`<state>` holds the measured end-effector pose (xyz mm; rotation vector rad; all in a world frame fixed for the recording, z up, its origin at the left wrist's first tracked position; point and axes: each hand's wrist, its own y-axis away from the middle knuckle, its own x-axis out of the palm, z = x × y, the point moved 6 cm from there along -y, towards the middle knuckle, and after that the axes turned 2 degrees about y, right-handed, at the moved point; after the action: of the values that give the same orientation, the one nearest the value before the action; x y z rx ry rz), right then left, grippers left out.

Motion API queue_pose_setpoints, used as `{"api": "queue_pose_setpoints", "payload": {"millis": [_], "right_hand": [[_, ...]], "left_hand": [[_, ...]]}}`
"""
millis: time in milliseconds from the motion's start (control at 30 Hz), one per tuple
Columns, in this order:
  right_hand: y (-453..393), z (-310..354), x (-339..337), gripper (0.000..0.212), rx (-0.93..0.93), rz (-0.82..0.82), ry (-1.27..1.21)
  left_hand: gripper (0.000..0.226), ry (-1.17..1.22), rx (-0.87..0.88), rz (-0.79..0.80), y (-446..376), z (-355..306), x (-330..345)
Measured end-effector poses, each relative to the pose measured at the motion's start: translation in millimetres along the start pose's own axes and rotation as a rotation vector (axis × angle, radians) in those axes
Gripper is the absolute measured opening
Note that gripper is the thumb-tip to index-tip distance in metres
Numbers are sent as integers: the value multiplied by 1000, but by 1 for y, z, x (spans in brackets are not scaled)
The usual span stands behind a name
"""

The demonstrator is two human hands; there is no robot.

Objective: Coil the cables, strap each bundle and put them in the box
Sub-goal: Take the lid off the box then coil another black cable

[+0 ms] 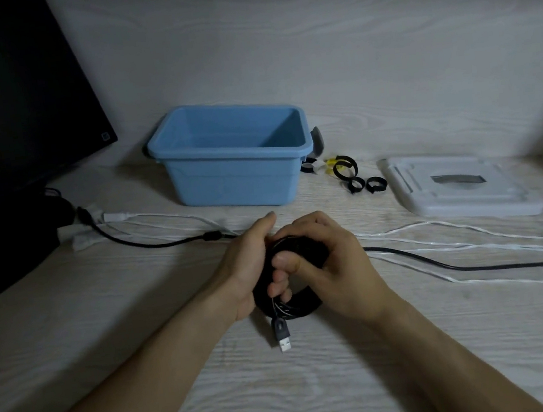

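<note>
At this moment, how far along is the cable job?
Early. Nothing is in the box yet. Both hands, left and right, grip a black coil, unstrapped, its tail trailing right. The straps lie unused; the white cables remain loose.

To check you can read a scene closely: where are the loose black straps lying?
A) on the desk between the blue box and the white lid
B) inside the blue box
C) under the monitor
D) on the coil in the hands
A: the black straps lie on the desk, right of the blue box and left of the white lid.
</note>
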<state>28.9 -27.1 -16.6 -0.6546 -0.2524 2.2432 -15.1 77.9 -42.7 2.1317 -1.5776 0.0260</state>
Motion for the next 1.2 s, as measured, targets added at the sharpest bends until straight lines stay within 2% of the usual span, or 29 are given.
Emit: {"api": "queue_pose_setpoints", "payload": {"millis": [100, 167, 300, 400, 500, 600, 700, 800, 900, 967, 1067, 1133, 1200], "right_hand": [[-1, -4, -8, 17, 39, -112, -11], [-2, -7, -15, 12, 98, -190, -70], [-3, -10, -26, 23, 163, -249, -188], [-3, -9, -21, 25, 184, -172, -363], [-4, -11, -16, 28, 253, -132, -472], [-6, -12, -15, 31, 337, -127, -510], [-6, -17, -18, 31, 357, -187, -429], [-7, -20, -19, 31, 298, -186, -281], [-6, -21, -18, 31, 232, -130, -118], [-4, -23, -21, 31, 215, -150, -45], [-3, -28, -51, 17, 199, -373, 102], [-3, -30, -81, 17, 218, -541, 266], [-10, -37, -103, 25, 298, -562, 445]], "left_hand": [[39, 6, 120, -102, -7, -6, -8], [36, 33, 149, -7, -9, -10, -6], [49, -75, 112, 254, -3, -4, 8], [31, -147, 90, 327, 1, -2, 11], [17, -1, 61, 367, 3, -1, 9], [18, 219, -21, 402, 6, 2, 15], [31, 363, -109, 430, 6, 4, 21], [47, 340, -108, 397, 1, 6, 19], [43, 233, -23, 255, -6, 7, 12], [39, 189, 45, 170, -9, 3, 7], [36, 193, 79, 124, -10, -1, 0], [39, 198, 70, 99, -12, -1, -5], [38, 228, 78, 81, -14, -1, -7]]}}
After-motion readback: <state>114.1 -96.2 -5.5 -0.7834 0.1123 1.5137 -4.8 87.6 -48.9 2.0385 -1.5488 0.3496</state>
